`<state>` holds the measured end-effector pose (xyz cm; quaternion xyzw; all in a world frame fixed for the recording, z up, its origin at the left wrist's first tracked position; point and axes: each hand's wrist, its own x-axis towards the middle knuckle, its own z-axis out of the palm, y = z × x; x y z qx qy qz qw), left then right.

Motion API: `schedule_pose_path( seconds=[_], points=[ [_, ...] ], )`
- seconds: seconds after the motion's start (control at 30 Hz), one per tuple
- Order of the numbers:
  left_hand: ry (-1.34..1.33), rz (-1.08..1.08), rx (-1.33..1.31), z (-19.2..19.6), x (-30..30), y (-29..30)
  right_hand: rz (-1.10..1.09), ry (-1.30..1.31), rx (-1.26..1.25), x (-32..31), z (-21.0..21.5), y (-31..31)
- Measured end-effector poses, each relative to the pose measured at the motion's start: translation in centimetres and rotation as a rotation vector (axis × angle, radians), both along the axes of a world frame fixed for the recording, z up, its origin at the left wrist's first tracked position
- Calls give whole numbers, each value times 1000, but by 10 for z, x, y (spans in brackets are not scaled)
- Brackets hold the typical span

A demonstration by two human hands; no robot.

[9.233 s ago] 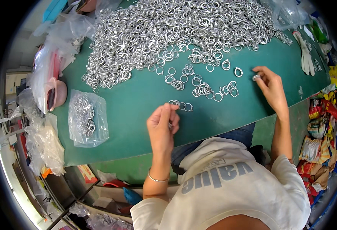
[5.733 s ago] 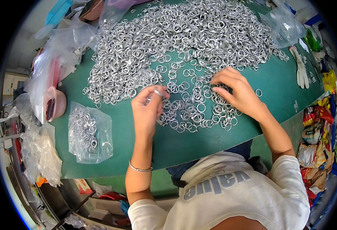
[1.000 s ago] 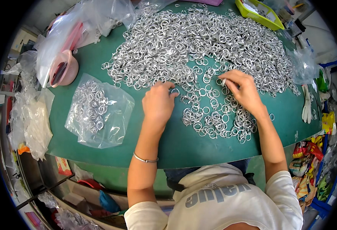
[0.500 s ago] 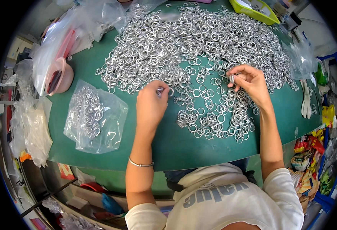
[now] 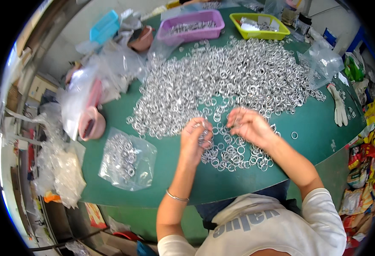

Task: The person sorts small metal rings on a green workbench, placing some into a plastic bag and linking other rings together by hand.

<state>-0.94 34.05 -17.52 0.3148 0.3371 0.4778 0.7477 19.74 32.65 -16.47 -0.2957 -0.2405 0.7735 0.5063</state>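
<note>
While left hand (image 5: 194, 135) clasps silver rings (image 5: 204, 136) | right hand (image 5: 251, 127) near ring pile (image 5: 247, 77) | grip blurred, cannot tell

Premises appear to be a workshop, as evidenced by a green tabletop (image 5: 315, 132) bearing a large heap of loose metal rings (image 5: 238, 72), a clear plastic bag (image 5: 145, 160) containing similar rings, a purple basket (image 5: 200, 35) and yellow-green basket (image 5: 265, 35) beyond the heap, and a white glove (image 5: 338, 107) at right.

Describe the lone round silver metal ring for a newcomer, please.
On the green table, find the heap of silver metal rings. Below its right part, right of the right hand, lies the lone ring, touching no other, unlike the clustered rings.
</note>
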Motion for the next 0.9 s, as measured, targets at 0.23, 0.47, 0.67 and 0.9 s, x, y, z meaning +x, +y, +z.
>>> schedule_pose_path(
  seconds=[0.23,0.47,0.67,0.9],
  points=[
    [904,365,1014,25,71,-24,-25,472,-370,-39,8,-32],
    [1017,239,1365,35,102,-31,-149,676,-248,-27,-23,-24],
    [799,245,1486,68,100,-27,-183,680,-313,-7,-22,-22],
    [954,464,1552,212,76,82,-267,429,-352,54,8,-29]
  ],
)
